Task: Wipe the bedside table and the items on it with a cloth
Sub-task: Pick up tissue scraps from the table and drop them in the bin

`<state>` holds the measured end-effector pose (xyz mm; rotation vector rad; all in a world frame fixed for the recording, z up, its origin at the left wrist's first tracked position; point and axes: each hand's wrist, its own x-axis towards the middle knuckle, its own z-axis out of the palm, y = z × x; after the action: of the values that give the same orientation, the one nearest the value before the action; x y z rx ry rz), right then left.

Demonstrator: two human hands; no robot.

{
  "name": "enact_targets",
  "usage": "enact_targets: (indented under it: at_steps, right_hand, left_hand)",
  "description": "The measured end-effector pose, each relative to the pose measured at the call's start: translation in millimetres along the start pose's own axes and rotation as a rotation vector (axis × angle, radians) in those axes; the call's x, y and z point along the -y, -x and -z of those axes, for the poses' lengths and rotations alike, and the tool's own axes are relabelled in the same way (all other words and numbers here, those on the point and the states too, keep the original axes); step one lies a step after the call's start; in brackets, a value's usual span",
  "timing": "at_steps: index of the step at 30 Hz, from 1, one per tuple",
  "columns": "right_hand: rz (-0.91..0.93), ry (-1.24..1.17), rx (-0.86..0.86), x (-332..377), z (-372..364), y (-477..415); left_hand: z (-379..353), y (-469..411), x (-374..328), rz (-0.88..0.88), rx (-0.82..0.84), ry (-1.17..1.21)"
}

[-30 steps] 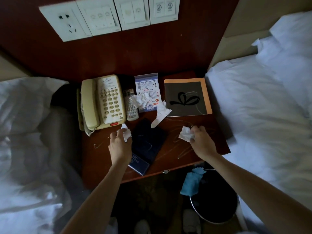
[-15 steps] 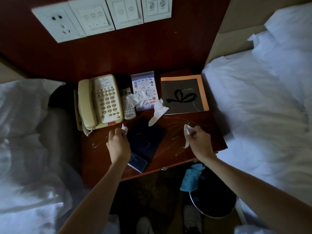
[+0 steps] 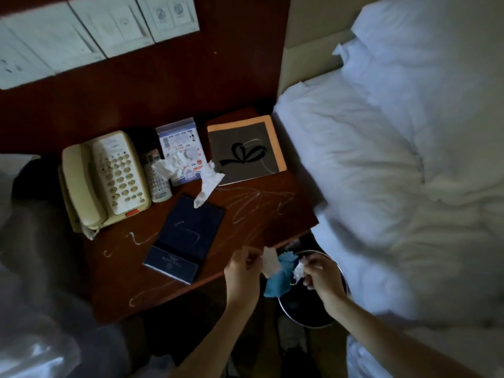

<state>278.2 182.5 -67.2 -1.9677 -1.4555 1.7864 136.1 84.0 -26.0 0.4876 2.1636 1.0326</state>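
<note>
The dark wooden bedside table (image 3: 114, 279) carries a cream telephone (image 3: 103, 178), a remote control (image 3: 156, 184), a blue-and-white packet (image 3: 181, 140), a grey booklet with an orange border (image 3: 245, 148) and a dark blue folder (image 3: 185, 236). Two crumpled tissues (image 3: 208, 181) lie near the packet. My left hand (image 3: 241, 271) pinches a piece of white tissue (image 3: 270, 261) past the table's front right corner. My right hand (image 3: 319, 274) holds a crumpled tissue (image 3: 298, 270) above a dark waste bin (image 3: 308, 320). A blue cloth (image 3: 278, 279) hangs on the bin's rim between my hands.
White scribble marks (image 3: 253, 203) streak the table top. A white bed (image 3: 395, 186) lies to the right, pale bedding (image 3: 30, 268) to the left. Wall switches and a socket (image 3: 95, 31) are mounted on the wooden panel behind.
Both hands have left the table top with their tissues and moved down and right over the waste bin. The view has shifted left and closer.
</note>
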Motion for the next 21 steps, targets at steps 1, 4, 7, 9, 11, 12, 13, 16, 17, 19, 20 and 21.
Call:
enact_targets:
  at_steps: [1,4,7,9,11,12,13,16,17,19,20,21]
  right_hand:
    - [-0.033,0.022,0.001,-8.1,6.8,-5.4]
    - [-0.124,0.104,-0.017,-36.1,23.3,-27.1]
    - [-0.201,0.099,-0.061,-68.0,30.6,-51.0]
    - [-0.248,0.077,-0.064,-87.8,29.3,-66.2]
    - [-0.288,0.069,-0.048,-109.2,25.0,-81.5]
    - [-0.302,0.075,-0.038,-119.5,22.2,-89.4]
    - [-0.311,0.090,-0.027,-129.3,20.1,-96.7]
    - [-0.323,0.115,-0.027,-155.8,15.4,-118.8]
    - [-0.320,0.123,-0.033,-161.7,14.7,-123.7]
    - [-0.318,0.131,-0.039,-170.4,14.4,-131.6]
    - [-0.316,0.140,-0.038,-174.6,14.8,-135.4]
    - [-0.315,0.157,-0.035,-178.2,15.3,-138.6]
  left_hand:
    - [-11.1,0.9,3.8,0.009,0.038,-0.002]
    - [-45.5,0.2,23.4,0.025,0.178,-0.055]
    - [-78.8,-4.2,49.6,0.052,0.274,-0.127]
    - [-99.5,-6.5,68.5,0.061,0.304,-0.173]
    - [-119.3,-6.5,88.2,0.070,0.341,-0.236]
    - [-129.3,-6.4,98.5,0.077,0.357,-0.258]
    - [-139.3,-6.1,108.9,0.086,0.368,-0.268]
    - [-167.8,-10.2,133.6,0.129,0.387,-0.266]
    - [-175.0,-12.1,139.3,0.153,0.393,-0.258]
    - [-186.9,-13.8,147.7,0.211,0.421,-0.226]
    - [-191.4,-13.2,150.8,0.241,0.444,-0.210]
    - [-194.6,-13.2,153.9,0.271,0.467,-0.194]
